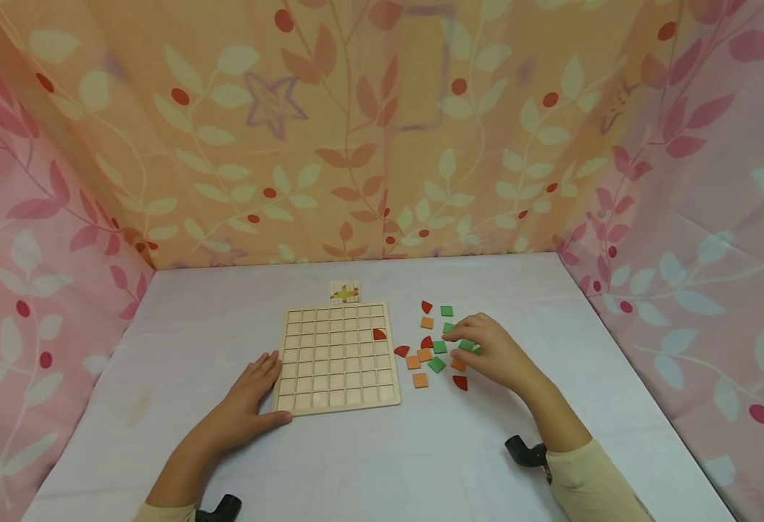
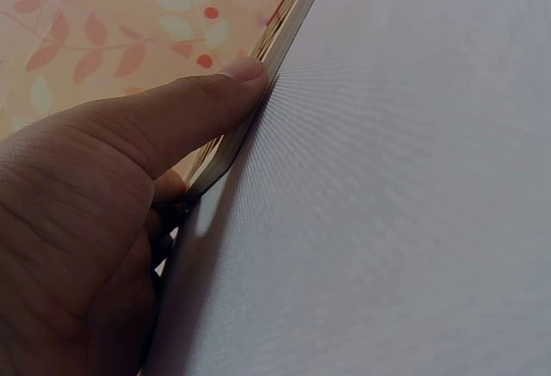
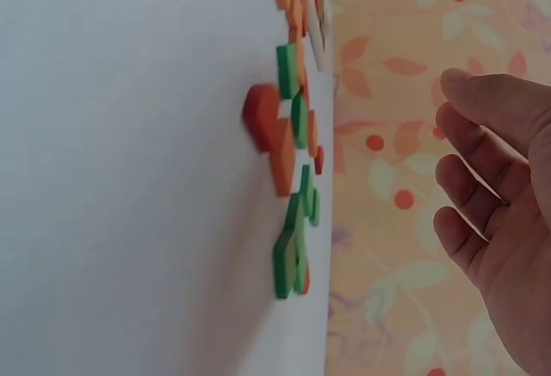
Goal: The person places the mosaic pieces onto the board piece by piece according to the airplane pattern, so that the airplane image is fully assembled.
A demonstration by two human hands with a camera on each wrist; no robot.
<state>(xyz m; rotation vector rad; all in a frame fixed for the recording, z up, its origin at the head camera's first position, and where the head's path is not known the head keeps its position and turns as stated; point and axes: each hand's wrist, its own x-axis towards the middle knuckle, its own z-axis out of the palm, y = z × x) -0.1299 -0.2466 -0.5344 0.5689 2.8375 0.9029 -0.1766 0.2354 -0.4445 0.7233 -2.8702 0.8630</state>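
Note:
A square wooden grid board lies on the white table with one red quarter-circle piece in a cell near its right edge. My left hand rests at the board's near-left corner, fingers along the left side and thumb against the front edge. In the left wrist view the thumb presses that edge. Right of the board, loose green, orange and red pieces lie scattered. Over them hovers my right hand, fingers loosely bent; its wrist view shows nothing between thumb and fingers.
A small pattern card lies just beyond the board's far edge, showing a coloured figure on a grid. Leaf-printed curtains stand behind and at both sides of the table. A black wrist device sits at each sleeve.

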